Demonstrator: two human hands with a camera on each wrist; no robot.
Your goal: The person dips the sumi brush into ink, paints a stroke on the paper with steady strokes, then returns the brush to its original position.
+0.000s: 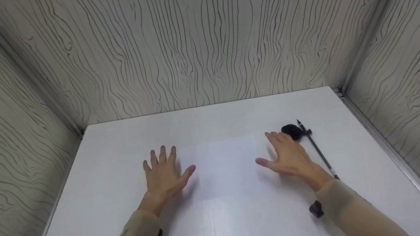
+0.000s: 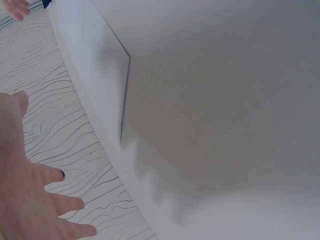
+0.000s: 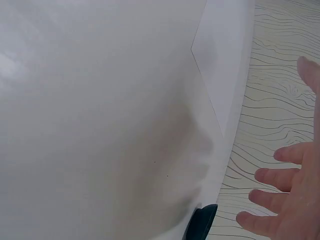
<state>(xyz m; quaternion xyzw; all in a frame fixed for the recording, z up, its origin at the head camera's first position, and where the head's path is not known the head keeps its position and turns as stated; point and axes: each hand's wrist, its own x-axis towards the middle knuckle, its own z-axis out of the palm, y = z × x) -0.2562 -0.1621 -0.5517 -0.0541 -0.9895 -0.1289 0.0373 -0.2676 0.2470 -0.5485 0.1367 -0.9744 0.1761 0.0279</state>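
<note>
Both left hand (image 1: 164,177) and right hand (image 1: 288,154) have fingers extended and spread apart. I log remotely: white paper sheet (image 1: 225,169) flat on tabletop (image 1: 116,146) between them, dark pen (image 1: 321,154) beside right hand.

Head view looks down; closer wrist views share the sheet (image 1: 222,168).

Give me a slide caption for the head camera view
Left hand and right hand open either side of a white sheet, dark pointed stick lying at right.

Soft shadows and pale glare fall across the white table (image 1: 217,235).
</note>
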